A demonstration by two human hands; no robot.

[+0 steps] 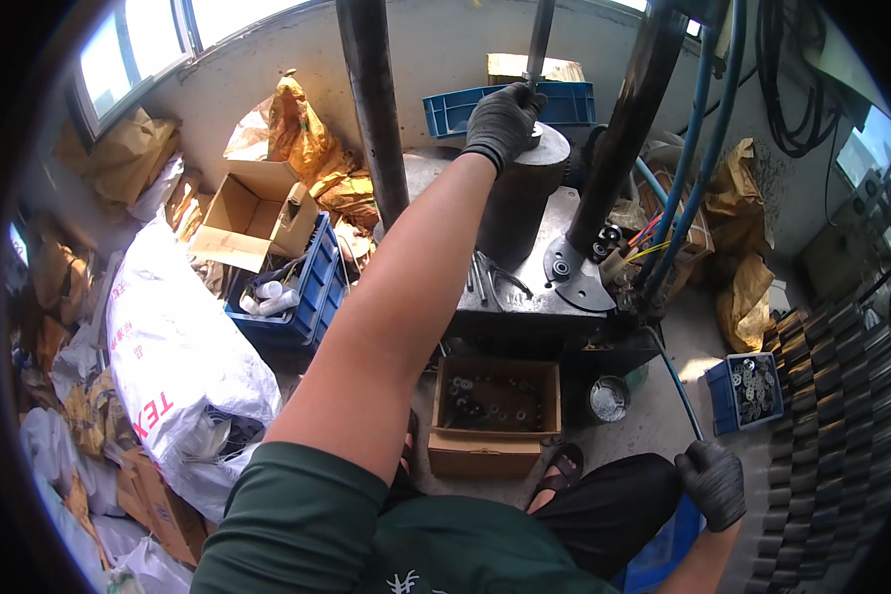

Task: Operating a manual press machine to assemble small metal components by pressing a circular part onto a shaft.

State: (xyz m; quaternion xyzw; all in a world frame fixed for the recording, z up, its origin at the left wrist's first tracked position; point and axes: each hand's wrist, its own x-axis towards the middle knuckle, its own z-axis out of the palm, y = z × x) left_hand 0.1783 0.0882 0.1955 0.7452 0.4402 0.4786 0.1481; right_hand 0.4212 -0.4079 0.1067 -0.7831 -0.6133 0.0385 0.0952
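My left hand (505, 124), in a dark grey knit glove, reaches far forward over the top of a thick steel cylinder block (515, 213). Its fingers are curled closed beside the lower end of an upright metal rod (541, 45); what they hold is hidden. A small round metal part (536, 136) shows at the hand's edge, on the block. My right hand (711, 485), gloved the same way, is low at the right and wrapped round the end of a long thin lever (678, 386), which slants up to the machine. Pliers-like handles (505, 280) lie beside the block.
Two dark posts (371, 109) (629, 119) flank the block. Below the bench stands a cardboard box (495, 450) of small parts beside a round tin (609, 398). At right are a blue bin (742, 393) of metal rings and stacked dark parts (832, 426). A white sack (183, 346) lies left.
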